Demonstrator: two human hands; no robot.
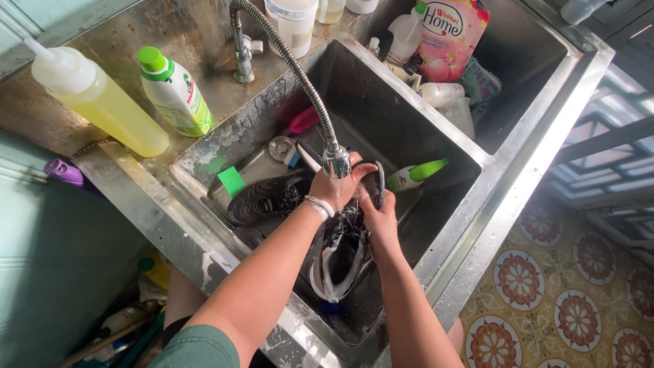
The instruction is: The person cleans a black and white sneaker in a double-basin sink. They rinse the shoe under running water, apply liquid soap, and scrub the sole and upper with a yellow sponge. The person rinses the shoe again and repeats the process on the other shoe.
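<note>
Nearby, pink pouch [449,37] (upright), green-capped bottle [176,92]

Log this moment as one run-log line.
left hand: under faucet head | right hand: gripping black shoe | second shoe: in sink

- A home washing area is shown.
- A steel double sink [477,163] with a flexible tap [286,61] is seen.
- Detergent bottles [174,92] are stood around it.
- A patterned tile floor [579,300] is laid beside it.
</note>
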